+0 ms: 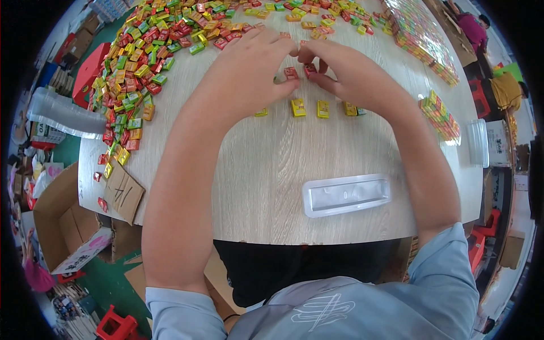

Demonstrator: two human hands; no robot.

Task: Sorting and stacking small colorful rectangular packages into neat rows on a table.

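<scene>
At the far middle of the table, my two hands are close together above several small boxes. My left hand curves with thumb and fingers apart around a small red box, with a gap visible between fingertips and box. A second small red box sits between the thumb and fingertips of my right hand. Just nearer to me stand a yellow box and another yellow box, spaced apart. More small boxes are partly hidden by my wrists. An unfilled clear plastic tray lies near the front edge.
A large heap of small coloured boxes covers the table's far left. Packed rows lie at far right, with a small stack nearer. Clear trays overhang the left edge; a cardboard piece and an open carton are front left.
</scene>
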